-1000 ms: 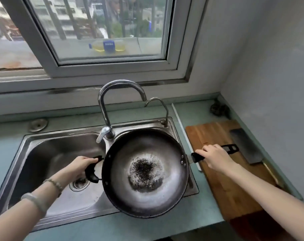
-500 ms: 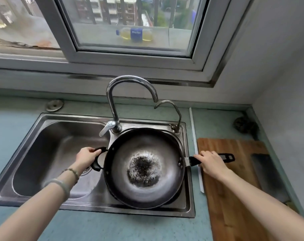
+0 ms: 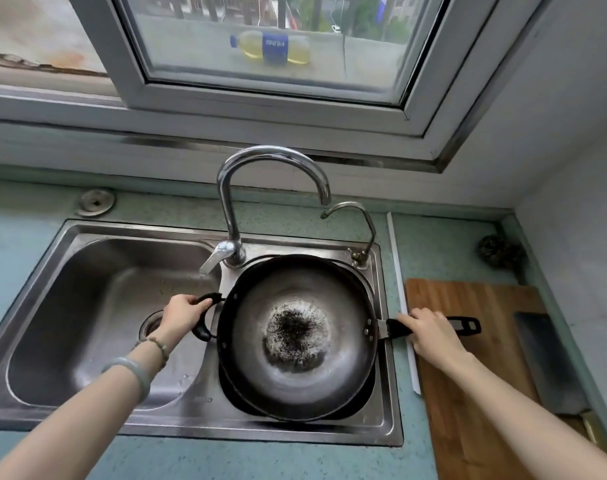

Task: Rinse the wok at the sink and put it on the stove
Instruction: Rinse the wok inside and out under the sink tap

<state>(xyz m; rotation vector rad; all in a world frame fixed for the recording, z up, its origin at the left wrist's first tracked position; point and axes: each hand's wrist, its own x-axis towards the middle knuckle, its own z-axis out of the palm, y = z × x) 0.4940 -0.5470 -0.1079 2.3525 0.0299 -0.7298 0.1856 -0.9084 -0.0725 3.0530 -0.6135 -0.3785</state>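
Wok (image 3: 297, 337) sits level over the sink's (image 3: 139, 226) right basin at centre frame, left hand (image 3: 182, 313) curled round its loop handle (image 3: 205, 332), right hand (image 3: 430, 332) wrapped on the long handle (image 3: 463, 325), and a good rinse likely wants that burnt centre under the faucet (image 3: 274, 161) spout.

A wok (image 3: 297, 337) lies over the right basin of a double sink (image 3: 198, 431) set into the table (image 3: 440, 244). A left hand (image 3: 182, 315) grips its loop handle above the left basin. A right hand (image 3: 430, 332) grips the long handle, which reaches past the sink's rim over a cutting board (image 3: 475, 303). A cleaver (image 3: 546, 362) lies on the board's right side. The faucet (image 3: 232, 202) stands behind the wok, a smaller tap (image 3: 362, 230) to its right, and a scouring ball (image 3: 496, 251) behind the board.
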